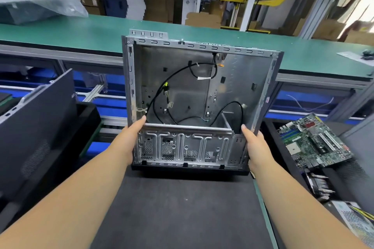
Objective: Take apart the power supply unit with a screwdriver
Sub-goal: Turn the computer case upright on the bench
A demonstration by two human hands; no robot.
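Frame centre: stripped metal PC chassis [194,95], open side toward the camera, near edge over the dark mat [182,208]; whether it touches the mat can't be told. Inside it: only loose black cables [204,79] with a yellow connector and white tags, plus a perforated drive-cage panel [182,145] along the 6 o'clock edge. Left hand [129,139] grips the chassis at its 7 o'clock corner, thumb over the inner rim, other fingers hidden behind the side wall. Right hand [256,147] holds the 5 o'clock corner the same way, thumb on the rim, fingers wrapped out of view behind. At 4 o'clock, a black bin [271,143] holds a green motherboard [315,143] lying tilted, with a finned heatsink [319,186] just below it. At 5 o'clock, frame corner, a silver perforated box with yellow wires [356,222], likely the power supply unit, well apart from both hands. At 9 o'clock, a dark case panel [38,119] leans in another black bin [89,115]. Green bench [81,32] runs across 12 o'clock.
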